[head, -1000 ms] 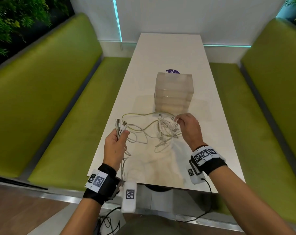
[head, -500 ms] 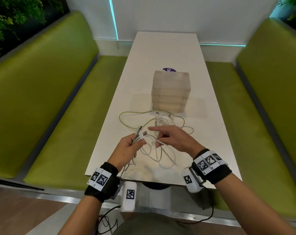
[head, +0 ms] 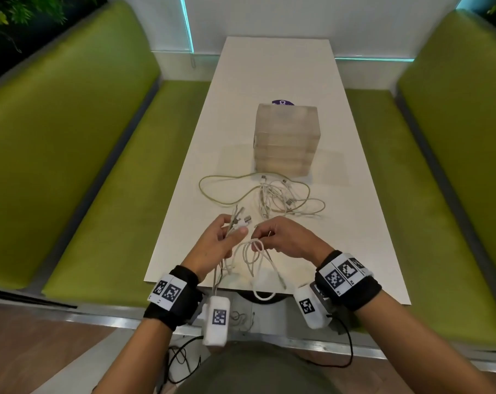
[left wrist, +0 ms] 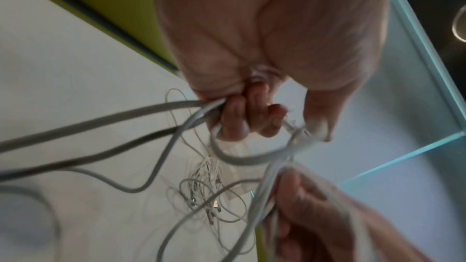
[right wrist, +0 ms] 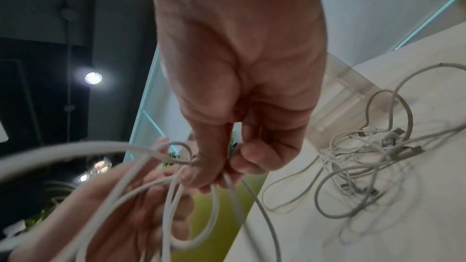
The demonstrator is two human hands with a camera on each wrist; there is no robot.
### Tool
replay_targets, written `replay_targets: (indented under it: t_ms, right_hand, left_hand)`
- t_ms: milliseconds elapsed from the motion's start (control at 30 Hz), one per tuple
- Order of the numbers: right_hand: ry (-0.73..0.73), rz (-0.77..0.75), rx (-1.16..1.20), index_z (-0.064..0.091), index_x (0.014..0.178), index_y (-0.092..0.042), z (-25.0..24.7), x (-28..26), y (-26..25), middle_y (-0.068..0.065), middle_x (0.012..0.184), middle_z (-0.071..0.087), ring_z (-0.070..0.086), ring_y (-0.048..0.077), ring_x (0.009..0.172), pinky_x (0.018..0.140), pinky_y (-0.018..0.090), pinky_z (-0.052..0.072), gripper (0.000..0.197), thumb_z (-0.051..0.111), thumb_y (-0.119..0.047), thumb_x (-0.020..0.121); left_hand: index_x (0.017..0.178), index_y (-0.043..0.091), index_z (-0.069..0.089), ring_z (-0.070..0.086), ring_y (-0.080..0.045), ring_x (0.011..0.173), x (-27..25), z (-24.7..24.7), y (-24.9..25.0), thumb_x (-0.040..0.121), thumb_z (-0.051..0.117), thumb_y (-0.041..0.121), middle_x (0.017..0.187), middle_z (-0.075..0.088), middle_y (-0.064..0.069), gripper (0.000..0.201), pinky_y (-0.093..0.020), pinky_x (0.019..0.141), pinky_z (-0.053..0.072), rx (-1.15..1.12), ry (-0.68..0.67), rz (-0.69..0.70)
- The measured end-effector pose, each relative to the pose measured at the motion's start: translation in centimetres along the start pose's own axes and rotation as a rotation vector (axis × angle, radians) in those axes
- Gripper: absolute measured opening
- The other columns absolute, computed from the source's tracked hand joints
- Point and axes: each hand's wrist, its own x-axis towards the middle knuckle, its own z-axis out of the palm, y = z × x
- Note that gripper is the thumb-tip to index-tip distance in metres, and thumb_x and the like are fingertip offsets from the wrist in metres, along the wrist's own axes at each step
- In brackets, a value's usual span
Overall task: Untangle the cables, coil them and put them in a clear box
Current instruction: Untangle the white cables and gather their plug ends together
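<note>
My left hand (head: 226,237) grips a bundle of white cables (head: 252,260) near their plugs (head: 241,218), above the near end of the white table (head: 354,251). My right hand (head: 280,237) pinches a loop of the same cables close beside it; their loops hang down past the table edge. In the left wrist view the left hand (left wrist: 252,115) has its fingers curled round the white cables (left wrist: 126,115). The right hand (right wrist: 219,170) pinches cable strands (right wrist: 214,196) in the right wrist view. A tangle of loose cables (head: 275,197) lies on the table before the stack of clear boxes (head: 286,140).
Green benches (head: 70,166) run along both sides of the narrow table. A purple round sticker (head: 282,102) shows behind the boxes. A yellowish cable (head: 212,191) loops left of the tangle. The far half of the tabletop (head: 275,66) is bare white.
My right hand left the tangle near the boxes and came back to the left hand, where it now pinches a loop of the held cables. Both hands drew nearer to me.
</note>
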Motion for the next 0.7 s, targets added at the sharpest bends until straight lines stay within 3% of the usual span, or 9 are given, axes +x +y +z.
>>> replay_targets:
  t_ms: [67, 167, 333, 500, 600, 700]
  right_hand:
    - [-0.023, 0.019, -0.052, 0.075, 0.082, -0.01, 0.6, -0.3, 0.5, 0.002, 0.076, 0.065, 0.053, 0.005, 0.063, 0.058, 0.015, 0.042, 0.009, 0.069, -0.017, 0.082]
    - [-0.072, 0.064, -0.072, 0.077, 0.081, -0.01, 1.8, -0.7, 1.7, 0.011, 0.078, 0.068, 0.057, 0.016, 0.066, 0.063, 0.028, 0.048, 0.008, 0.071, -0.017, 0.08]
    - [-0.152, 0.084, -0.27, 0.074, 0.088, -0.007, 4.2, -1.4, 4.0, -0.006, 0.07, 0.054, 0.05, 0.004, 0.061, 0.061, 0.018, 0.041, 0.011, 0.072, -0.015, 0.081]
    - [-0.211, 0.032, -0.348, 0.071, 0.092, -0.008, 5.6, -2.2, 5.3, -0.014, 0.07, 0.049, 0.052, 0.01, 0.073, 0.065, 0.022, 0.039, 0.013, 0.068, -0.017, 0.083]
    - [-0.39, 0.089, -0.396, 0.066, 0.1, -0.012, 6.1, -2.7, 5.7, -0.006, 0.082, 0.059, 0.055, 0.014, 0.08, 0.071, 0.029, 0.045, 0.02, 0.069, -0.012, 0.08]
    - [-0.418, 0.17, -0.384, 0.053, 0.123, -0.017, 6.0, -3.3, 6.1, 0.003, 0.105, 0.063, 0.053, 0.014, 0.091, 0.08, 0.031, 0.047, 0.045, 0.056, 0.002, 0.083]
  left_hand:
    - [0.094, 0.018, 0.053, 0.032, -0.009, 0.052, 0.1, -0.5, -0.1, 0.092, 0.057, 0.032, 0.061, 0.04, 0.011, 0.015, -0.02, 0.052, 0.033, -0.085, 0.043, 0.018]
    - [0.092, 0.011, 0.048, 0.026, -0.011, 0.051, 0.5, -0.9, -0.3, 0.096, 0.054, 0.024, 0.063, 0.032, 0.008, 0.015, -0.021, 0.051, 0.027, -0.14, 0.082, 0.044]
    - [0.087, 0.01, 0.046, 0.022, -0.009, 0.051, 0.8, -1.0, 0.2, 0.099, 0.045, 0.013, 0.06, 0.03, 0.008, 0.013, -0.022, 0.048, 0.022, -0.28, 0.158, 0.091]
    - [0.082, 0.013, 0.045, 0.02, -0.009, 0.05, 1.0, -1.0, 0.4, 0.101, 0.041, 0.013, 0.057, 0.028, 0.007, 0.019, -0.02, 0.045, 0.021, -0.38, 0.196, 0.097]
    - [0.079, 0.014, 0.046, 0.019, -0.01, 0.05, 1.0, -0.9, 0.6, 0.101, 0.041, 0.013, 0.058, 0.027, 0.006, 0.023, -0.02, 0.046, 0.02, -0.421, 0.215, 0.098]
    - [0.079, 0.014, 0.047, 0.019, -0.009, 0.049, 1.0, -1.0, 0.9, 0.101, 0.04, 0.013, 0.057, 0.028, 0.006, 0.024, -0.02, 0.045, 0.021, -0.438, 0.214, 0.105]
